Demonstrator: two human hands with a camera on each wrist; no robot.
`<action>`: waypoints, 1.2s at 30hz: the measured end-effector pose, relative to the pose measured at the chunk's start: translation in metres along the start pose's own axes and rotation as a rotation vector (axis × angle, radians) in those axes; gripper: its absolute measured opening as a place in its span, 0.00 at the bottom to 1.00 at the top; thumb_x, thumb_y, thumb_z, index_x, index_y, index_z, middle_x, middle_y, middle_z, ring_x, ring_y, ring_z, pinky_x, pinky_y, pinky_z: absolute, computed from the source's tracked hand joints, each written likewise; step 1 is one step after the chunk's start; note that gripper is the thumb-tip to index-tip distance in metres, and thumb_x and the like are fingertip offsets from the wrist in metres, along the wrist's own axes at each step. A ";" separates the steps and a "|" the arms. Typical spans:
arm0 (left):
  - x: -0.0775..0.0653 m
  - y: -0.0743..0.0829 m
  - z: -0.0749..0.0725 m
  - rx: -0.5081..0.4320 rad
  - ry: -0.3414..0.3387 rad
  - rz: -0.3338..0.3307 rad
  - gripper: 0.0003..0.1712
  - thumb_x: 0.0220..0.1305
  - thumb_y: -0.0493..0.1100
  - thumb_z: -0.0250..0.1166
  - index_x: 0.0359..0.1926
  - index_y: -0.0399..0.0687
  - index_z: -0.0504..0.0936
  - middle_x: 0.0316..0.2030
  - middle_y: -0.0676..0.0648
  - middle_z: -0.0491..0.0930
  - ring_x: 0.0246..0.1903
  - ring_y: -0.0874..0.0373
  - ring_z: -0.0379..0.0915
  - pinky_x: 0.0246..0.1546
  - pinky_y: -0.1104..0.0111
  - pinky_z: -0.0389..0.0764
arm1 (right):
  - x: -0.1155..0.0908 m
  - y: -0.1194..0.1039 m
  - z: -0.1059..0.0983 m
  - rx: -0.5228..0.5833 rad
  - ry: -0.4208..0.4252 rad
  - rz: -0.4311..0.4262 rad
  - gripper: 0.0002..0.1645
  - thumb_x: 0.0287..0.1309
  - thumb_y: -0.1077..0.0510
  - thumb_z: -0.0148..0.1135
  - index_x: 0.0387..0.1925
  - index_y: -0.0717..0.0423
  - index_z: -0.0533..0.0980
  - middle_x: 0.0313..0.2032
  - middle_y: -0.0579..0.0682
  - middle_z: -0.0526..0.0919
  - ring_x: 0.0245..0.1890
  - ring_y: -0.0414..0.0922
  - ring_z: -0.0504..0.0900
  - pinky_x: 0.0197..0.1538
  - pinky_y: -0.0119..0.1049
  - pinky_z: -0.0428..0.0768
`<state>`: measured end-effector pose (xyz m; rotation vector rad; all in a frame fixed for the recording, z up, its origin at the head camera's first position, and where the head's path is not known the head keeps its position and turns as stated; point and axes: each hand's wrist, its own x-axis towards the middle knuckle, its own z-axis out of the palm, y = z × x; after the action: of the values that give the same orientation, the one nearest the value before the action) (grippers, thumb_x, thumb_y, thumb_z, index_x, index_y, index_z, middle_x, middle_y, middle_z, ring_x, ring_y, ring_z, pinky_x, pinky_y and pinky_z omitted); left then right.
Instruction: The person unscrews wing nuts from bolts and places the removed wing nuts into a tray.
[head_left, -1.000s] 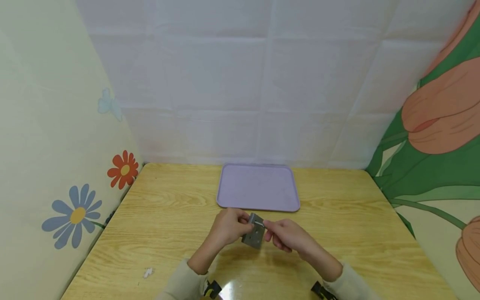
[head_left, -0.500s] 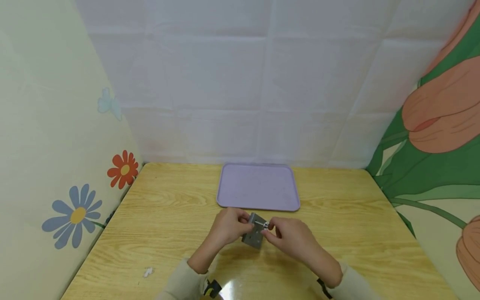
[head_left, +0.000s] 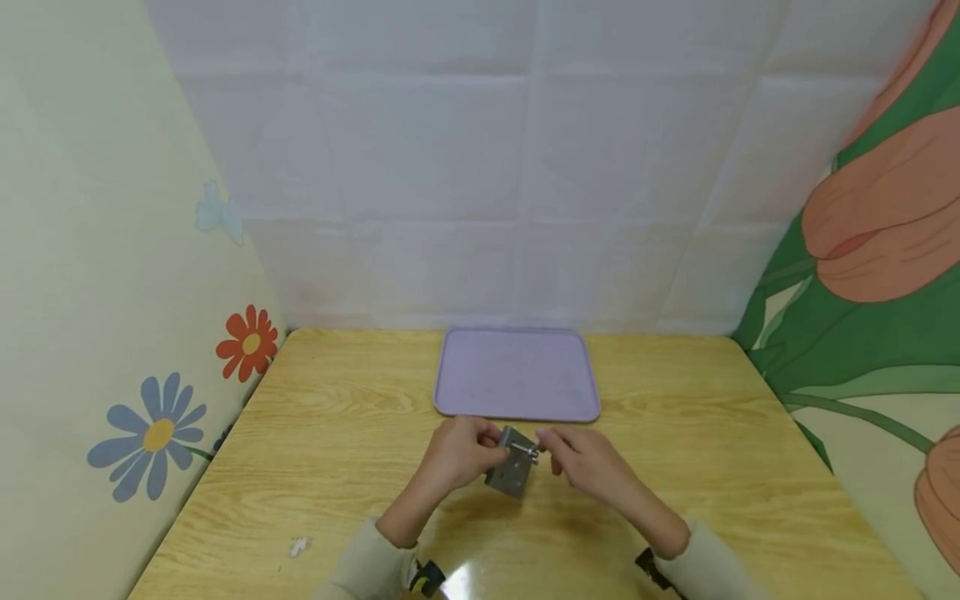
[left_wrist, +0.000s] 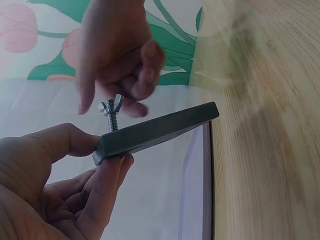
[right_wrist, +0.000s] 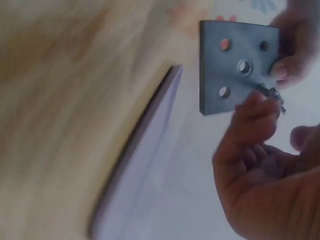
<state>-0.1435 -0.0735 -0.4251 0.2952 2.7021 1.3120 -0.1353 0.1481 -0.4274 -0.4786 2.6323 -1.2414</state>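
My left hand holds a small grey metal plate by one edge, thumb on one face and fingers on the other. Round holes pierce the plate in the right wrist view. From its face near the gripped edge rises a threaded bolt, with a wing nut high on the thread. Beside the wing nut is my right hand, its thumb and forefinger apart and the other fingers loosely bent. Motion blurs this hand in the left wrist view.
A lilac tray lies on the wooden table just beyond my hands, near the back wall. A small white scrap lies at the front left. Patterned cloths hang at both sides.
My right fingers have shifted from pinching at the bolt's end to standing apart beside the wing nut, which now shows uncovered. The left hand and plate stay almost in place.
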 end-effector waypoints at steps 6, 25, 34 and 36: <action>-0.001 0.000 0.000 0.003 0.008 0.009 0.09 0.53 0.43 0.72 0.35 0.44 0.89 0.26 0.55 0.83 0.27 0.62 0.77 0.27 0.68 0.79 | 0.003 0.010 0.000 0.556 -0.281 0.293 0.43 0.72 0.30 0.42 0.40 0.67 0.79 0.20 0.45 0.78 0.14 0.34 0.69 0.19 0.26 0.65; -0.001 0.000 0.001 -0.019 -0.002 0.007 0.09 0.54 0.43 0.72 0.36 0.43 0.89 0.26 0.54 0.84 0.26 0.62 0.78 0.25 0.68 0.79 | 0.003 0.002 0.005 0.400 -0.247 0.208 0.35 0.73 0.35 0.48 0.33 0.63 0.81 0.17 0.44 0.76 0.12 0.35 0.67 0.18 0.29 0.64; -0.002 0.000 -0.001 -0.016 -0.005 0.005 0.09 0.56 0.43 0.73 0.37 0.44 0.89 0.27 0.54 0.84 0.27 0.63 0.78 0.26 0.68 0.79 | -0.004 -0.008 0.009 -0.150 -0.018 -0.089 0.22 0.71 0.40 0.56 0.28 0.49 0.79 0.15 0.38 0.71 0.15 0.33 0.65 0.19 0.29 0.64; -0.001 0.000 -0.001 -0.015 -0.006 0.006 0.09 0.56 0.43 0.72 0.37 0.44 0.89 0.27 0.54 0.84 0.26 0.63 0.78 0.26 0.68 0.79 | -0.006 -0.009 0.011 -0.229 0.027 -0.110 0.18 0.69 0.42 0.60 0.29 0.48 0.78 0.15 0.36 0.69 0.14 0.32 0.64 0.18 0.28 0.63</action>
<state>-0.1423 -0.0745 -0.4247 0.3058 2.6870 1.3304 -0.1245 0.1370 -0.4273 -0.6554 2.8201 -0.9847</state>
